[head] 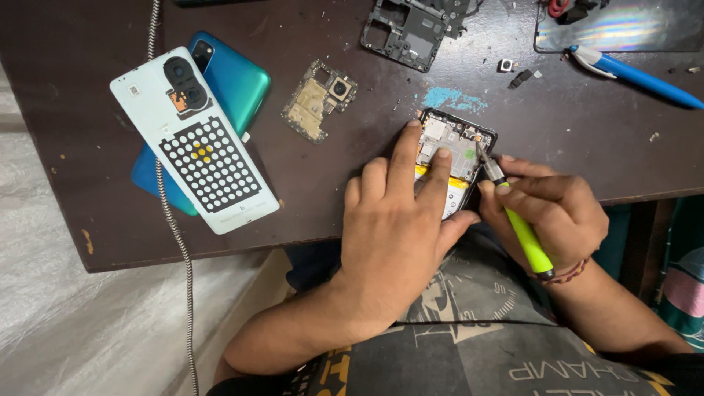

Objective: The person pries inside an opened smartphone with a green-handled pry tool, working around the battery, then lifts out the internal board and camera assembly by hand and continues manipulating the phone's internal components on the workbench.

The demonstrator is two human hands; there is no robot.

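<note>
Head view. Opened smartphone [456, 158] lying at near table edge, back cover off, board and yellow-edged battery exposed. Left hand [396, 227] flat on it, index and middle fingers [405, 158] stretched out and pressing the internals, gripping nothing. Right hand [546, 209] curled tight round green-handled screwdriver [517, 220], tip down at right side of the board near top corner. Judged mid-teardown: cover and several parts already out, main board not yet lifted, battery in place.

Around: white inner back panel [194, 139] with dotted pad resting across teal phone cover [227, 88], well left. Loose circuit board with camera [319, 101] just up-left of phone. Black mid-frame [411, 33] at top. Blue pen [634, 73] and shiny sheet [623, 26] top right. Braided cable [172, 220] running down left. Small screws and bits scattered on dark table [88, 183]. Left fingers hiding much of the board; screw under tip not discernible.
</note>
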